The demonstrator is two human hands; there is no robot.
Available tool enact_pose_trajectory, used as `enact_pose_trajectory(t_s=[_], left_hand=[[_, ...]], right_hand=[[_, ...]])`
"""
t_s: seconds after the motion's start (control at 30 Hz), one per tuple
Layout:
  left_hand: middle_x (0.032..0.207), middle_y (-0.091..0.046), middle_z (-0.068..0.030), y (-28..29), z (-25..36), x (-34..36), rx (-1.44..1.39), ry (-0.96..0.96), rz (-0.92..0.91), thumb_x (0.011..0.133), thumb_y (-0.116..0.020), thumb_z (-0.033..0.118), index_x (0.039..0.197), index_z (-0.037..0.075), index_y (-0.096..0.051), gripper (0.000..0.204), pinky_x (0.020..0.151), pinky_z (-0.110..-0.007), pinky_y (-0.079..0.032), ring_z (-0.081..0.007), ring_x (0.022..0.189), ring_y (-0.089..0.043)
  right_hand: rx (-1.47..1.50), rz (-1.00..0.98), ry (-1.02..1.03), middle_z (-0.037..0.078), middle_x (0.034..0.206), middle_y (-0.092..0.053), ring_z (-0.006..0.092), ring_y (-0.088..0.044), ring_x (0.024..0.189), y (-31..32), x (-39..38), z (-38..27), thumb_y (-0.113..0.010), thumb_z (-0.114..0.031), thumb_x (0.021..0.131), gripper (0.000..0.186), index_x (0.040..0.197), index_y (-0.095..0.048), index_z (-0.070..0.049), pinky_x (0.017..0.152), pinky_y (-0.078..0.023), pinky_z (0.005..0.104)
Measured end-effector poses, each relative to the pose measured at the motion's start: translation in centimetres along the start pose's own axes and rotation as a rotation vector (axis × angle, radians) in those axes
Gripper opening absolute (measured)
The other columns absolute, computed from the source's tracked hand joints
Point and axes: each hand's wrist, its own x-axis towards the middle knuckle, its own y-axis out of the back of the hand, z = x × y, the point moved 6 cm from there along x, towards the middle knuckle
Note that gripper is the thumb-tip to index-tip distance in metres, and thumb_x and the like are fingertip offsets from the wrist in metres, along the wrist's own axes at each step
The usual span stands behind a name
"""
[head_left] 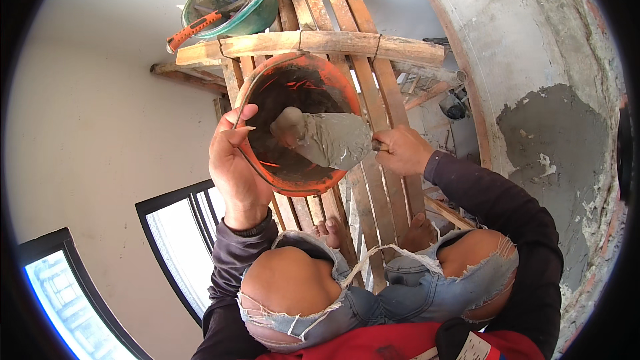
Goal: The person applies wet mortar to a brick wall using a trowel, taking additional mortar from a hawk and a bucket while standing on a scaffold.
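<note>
An orange bucket [308, 193] with a dark, mortar-smeared inside stands on the wooden slats before me. My left hand [233, 160] holds its left rim, where the wire handle runs along the edge. In my right hand [403, 151] is the short handle of a trowel [379, 146]. Its blade lies over the bucket's mouth and is covered by a thick layer of wet grey mortar [337, 139]. A rounded lump [288, 124] shows at the left end of that layer. The blade itself is mostly hidden beneath the mortar.
I squat on a platform of wooden slats [381, 93], with a crosspiece [327, 43] tied across it. Beyond sits a green bucket [267, 10] of tools with an orange-handled tool [193, 32]. At right, wet mortar [557, 133] coats part of the wall; windows [180, 240] are at left.
</note>
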Motion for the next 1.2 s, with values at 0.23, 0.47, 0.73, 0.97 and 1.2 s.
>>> enact_pose_trajectory(t_s=[0.23, 0.47, 0.73, 0.97, 1.2], left_hand=[[0.121, -0.057, -0.0188, 0.4, 0.2, 0.0, 0.031, -0.025, 0.073, 0.088, -0.035, 0.006, 0.116, -0.009, -0.053, 0.036, 0.107, -0.038, -0.039, -0.0263, 0.118, -0.053], [0.118, -0.058, -0.0164, 0.9, -0.9, 1.0, 0.065, -0.070, 0.087, 0.089, -0.034, 0.006, 0.115, -0.009, -0.053, 0.035, 0.105, -0.038, -0.041, -0.0267, 0.116, -0.054], [0.119, -0.056, -0.0167, 2.5, 0.1, 1.0, -0.038, -0.042, 0.057, 0.089, -0.033, 0.006, 0.116, -0.007, -0.049, 0.034, 0.105, -0.039, -0.043, -0.0260, 0.117, -0.054], [0.120, -0.055, -0.0153, 2.7, 0.3, 1.4, -0.071, -0.039, 0.085, 0.089, -0.033, 0.007, 0.119, -0.006, -0.047, 0.036, 0.100, -0.040, -0.046, -0.0259, 0.113, -0.056], [0.120, -0.055, -0.0154, 2.6, 0.3, 1.7, -0.107, -0.036, 0.076, 0.089, -0.034, 0.006, 0.119, -0.006, -0.047, 0.035, 0.100, -0.039, -0.046, -0.0258, 0.114, -0.056]], right_hand=[[-0.102, 0.027, -0.065, 0.023, 0.075, -0.065, 0.0431, -0.064, 0.074, -0.1, 0.2, -0.9, -0.065, -0.021, 0.076, 0.023, 0.090, -0.068, -0.003, 0.068, -0.052, 0.0482], [-0.032, 0.187, -0.029, 0.022, 0.074, -0.065, 0.0419, -0.065, 0.076, 0.8, -1.5, -0.8, -0.065, -0.027, 0.080, 0.024, 0.089, -0.068, -0.005, 0.070, -0.052, 0.0488], [0.088, 0.557, 0.101, 0.022, 0.069, -0.062, 0.0431, -0.062, 0.068, 3.2, -9.0, 2.9, -0.069, -0.023, 0.079, 0.025, 0.082, -0.062, 0.001, 0.063, -0.049, 0.0455], [0.049, 0.928, -0.557, 0.019, 0.064, -0.061, 0.0337, -0.064, 0.062, 6.7, -19.6, 11.4, -0.065, -0.021, 0.087, 0.027, 0.079, -0.058, 0.004, 0.060, -0.048, 0.0409], [0.481, 0.828, -0.848, 0.004, 0.061, -0.055, 0.0150, -0.050, 0.042, 7.6, -20.6, 19.7, -0.061, -0.025, 0.093, 0.027, 0.079, -0.057, -0.002, 0.040, -0.043, 0.0325]])
